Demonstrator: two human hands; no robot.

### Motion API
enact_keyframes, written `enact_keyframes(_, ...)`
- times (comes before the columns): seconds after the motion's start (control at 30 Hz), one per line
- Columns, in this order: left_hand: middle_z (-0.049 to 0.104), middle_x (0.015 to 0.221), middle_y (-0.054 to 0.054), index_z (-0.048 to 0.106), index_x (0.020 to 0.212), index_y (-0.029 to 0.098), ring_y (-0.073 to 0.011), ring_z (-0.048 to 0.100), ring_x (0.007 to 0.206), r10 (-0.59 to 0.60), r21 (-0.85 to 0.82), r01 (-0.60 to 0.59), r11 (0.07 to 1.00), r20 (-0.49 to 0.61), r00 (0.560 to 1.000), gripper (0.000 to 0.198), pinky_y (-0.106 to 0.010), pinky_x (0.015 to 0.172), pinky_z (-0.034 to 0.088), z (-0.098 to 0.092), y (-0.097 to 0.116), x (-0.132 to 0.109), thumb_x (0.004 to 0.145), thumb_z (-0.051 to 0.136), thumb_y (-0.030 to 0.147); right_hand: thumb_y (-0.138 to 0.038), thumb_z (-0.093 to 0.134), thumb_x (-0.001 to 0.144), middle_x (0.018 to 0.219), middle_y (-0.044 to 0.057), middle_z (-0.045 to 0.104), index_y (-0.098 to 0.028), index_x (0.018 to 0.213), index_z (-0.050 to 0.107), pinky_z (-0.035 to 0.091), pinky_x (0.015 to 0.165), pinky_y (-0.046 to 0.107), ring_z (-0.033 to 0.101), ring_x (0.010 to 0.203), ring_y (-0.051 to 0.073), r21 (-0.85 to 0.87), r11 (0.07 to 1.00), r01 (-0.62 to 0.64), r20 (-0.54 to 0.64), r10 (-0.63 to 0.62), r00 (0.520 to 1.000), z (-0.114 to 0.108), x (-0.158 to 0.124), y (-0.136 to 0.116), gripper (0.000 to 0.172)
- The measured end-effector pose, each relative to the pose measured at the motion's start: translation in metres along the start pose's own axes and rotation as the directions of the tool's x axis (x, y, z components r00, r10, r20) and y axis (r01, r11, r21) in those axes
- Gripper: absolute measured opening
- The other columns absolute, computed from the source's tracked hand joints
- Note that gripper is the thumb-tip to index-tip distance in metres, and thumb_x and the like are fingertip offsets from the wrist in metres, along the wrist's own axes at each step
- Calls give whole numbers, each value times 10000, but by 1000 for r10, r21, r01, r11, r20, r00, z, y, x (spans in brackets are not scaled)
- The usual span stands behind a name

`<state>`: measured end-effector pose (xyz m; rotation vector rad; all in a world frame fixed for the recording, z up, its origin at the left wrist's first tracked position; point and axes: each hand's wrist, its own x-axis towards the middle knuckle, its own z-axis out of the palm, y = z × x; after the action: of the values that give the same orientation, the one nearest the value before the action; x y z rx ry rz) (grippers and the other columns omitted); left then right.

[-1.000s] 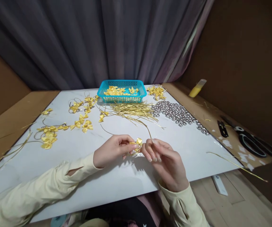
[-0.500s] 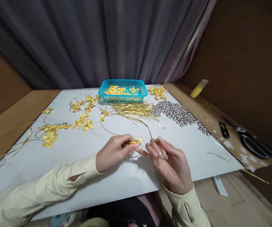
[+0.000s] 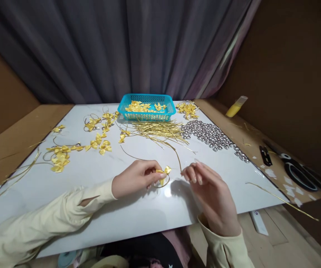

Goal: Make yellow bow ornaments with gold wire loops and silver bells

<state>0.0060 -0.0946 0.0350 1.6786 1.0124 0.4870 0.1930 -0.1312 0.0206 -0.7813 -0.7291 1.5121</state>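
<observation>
My left hand (image 3: 139,178) is closed in a pinch on a yellow ribbon bow (image 3: 167,170). A loop of gold cord (image 3: 164,185) hangs at the bow, just above the white tabletop. To the right, apart from the bow, my right hand (image 3: 212,195) is raised with its fingers loosely bent and nothing visible between them. Near its fingertips ends a gold cord (image 3: 177,152) that runs down from a pile of cut gold cords (image 3: 157,129). Another thin cord (image 3: 129,155) lies behind my left hand.
Yellow bows fill part of a blue basket (image 3: 146,116) at the back. Bows with cord loops (image 3: 60,160) lie on the left, more bows (image 3: 187,109) at back right. Silver beads (image 3: 207,134) spread rightward. Scissors (image 3: 300,175), a black cutter (image 3: 266,155) and a yellow tube (image 3: 236,107) lie right.
My right hand has drawn away from the bow to the right, and its extended finger has left the cord loop. My left hand keeps its pinch, with the bow turned slightly.
</observation>
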Motion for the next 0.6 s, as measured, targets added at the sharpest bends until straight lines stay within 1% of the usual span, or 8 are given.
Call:
enact_keyframes(0.03, 485, 561, 41, 534, 697, 155, -92, 438, 498, -42, -67, 46, 997, 57, 997, 218, -207, 499, 343, 0, 0, 1, 805, 539, 344, -231, 558, 841, 583, -11, 455, -176, 529, 495, 377, 666, 272, 448, 643, 123, -62, 995, 83, -39, -86, 996, -1, -1, -2, 322)
enact_keyframes(0.1, 488, 568, 43, 523, 688, 154, -85, 439, 487, -82, -153, 103, 983, 138, 987, 232, -203, 488, 354, 0, -2, 2, 783, 564, 362, -228, 545, 851, 618, 0, 489, -178, 540, 513, 375, 680, 277, 468, 673, 131, -155, 962, 224, -73, -237, 969, -1, -4, -7, 316)
enact_keyframes(0.17, 495, 573, 41, 529, 684, 150, -79, 433, 481, -93, -168, 123, 978, 175, 980, 235, -197, 475, 351, 1, -4, 2, 765, 586, 363, -228, 533, 857, 681, 14, 519, -179, 549, 533, 384, 715, 293, 503, 722, 143, -204, 921, 331, -72, -351, 933, -1, -8, -11, 312)
enact_keyframes(0.23, 496, 563, 41, 541, 681, 146, -77, 430, 474, -95, -147, 124, 981, 192, 977, 229, -193, 466, 346, 2, -6, 3, 761, 593, 353, -229, 531, 858, 743, 23, 534, -180, 562, 558, 394, 743, 309, 538, 764, 157, -223, 890, 398, -64, -420, 905, 0, -12, -14, 301)
enact_keyframes(0.3, 497, 547, 42, 552, 679, 143, -78, 432, 467, -97, -111, 121, 986, 197, 976, 211, -191, 462, 344, 2, -7, 2, 763, 593, 332, -236, 527, 862, 777, 26, 539, -181, 577, 579, 408, 734, 316, 561, 760, 161, -225, 879, 421, -49, -441, 896, 1, -15, -16, 295)
enact_keyframes(0.4, 502, 536, 41, 568, 693, 138, -79, 446, 462, -126, -41, 138, 990, 214, 969, 172, -186, 458, 347, 3, -6, 1, 772, 586, 290, -241, 502, 879, 786, 18, 539, -177, 578, 578, 429, 669, 302, 560, 660, 127, -181, 900, 396, -28, -407, 913, 3, -19, -17, 317)
enact_keyframes(0.5, 524, 545, 35, 578, 706, 136, -78, 462, 463, -146, 20, 146, 989, 262, 954, 143, -179, 458, 347, 5, -6, 1, 781, 577, 257, -246, 486, 891, 761, 5, 541, -173, 567, 564, 438, 618, 274, 532, 574, 88, -136, 919, 370, -55, -379, 924, 4, -17, -20, 341)
enact_keyframes(0.6, 533, 532, 35, 574, 690, 141, -75, 465, 456, -137, 52, 127, 991, 307, 942, 131, -172, 452, 338, 6, -9, 0, 778, 581, 237, -260, 505, 884, 744, 4, 561, -175, 575, 580, 440, 601, 251, 549, 585, 84, -145, 911, 387, -87, -401, 912, 5, -12, -25, 329)
